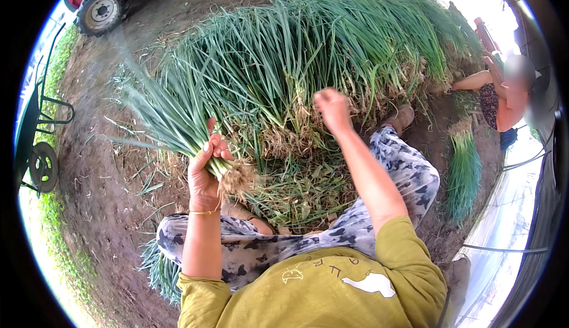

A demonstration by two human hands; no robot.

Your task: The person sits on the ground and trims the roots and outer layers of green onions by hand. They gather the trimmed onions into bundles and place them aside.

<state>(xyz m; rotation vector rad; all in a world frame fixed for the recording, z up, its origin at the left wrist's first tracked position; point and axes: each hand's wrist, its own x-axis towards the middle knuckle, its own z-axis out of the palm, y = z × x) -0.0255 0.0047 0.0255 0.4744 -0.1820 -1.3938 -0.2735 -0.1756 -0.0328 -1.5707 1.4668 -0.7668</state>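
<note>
My left hand (206,172) grips a bunch of green onions (189,123) just above the roots. Their long leaves fan out toward the upper left, and the soil-covered roots (236,179) hang out past my fingers. My right hand (332,108) is blurred, its fingers curled, at the near side of a long heap of green onions (284,52). Whether anything is between those fingers cannot be made out. The heap lies with its roots (293,139) toward me and its leaves pointing away.
Stripped leaves (306,190) litter the ground between my legs. More green onions lie by my left knee (160,270) and in a bundle (464,172) at right. Another person (506,92) sits far right. A wheelbarrow (38,123) stands left, a tractor wheel (102,10) upper left.
</note>
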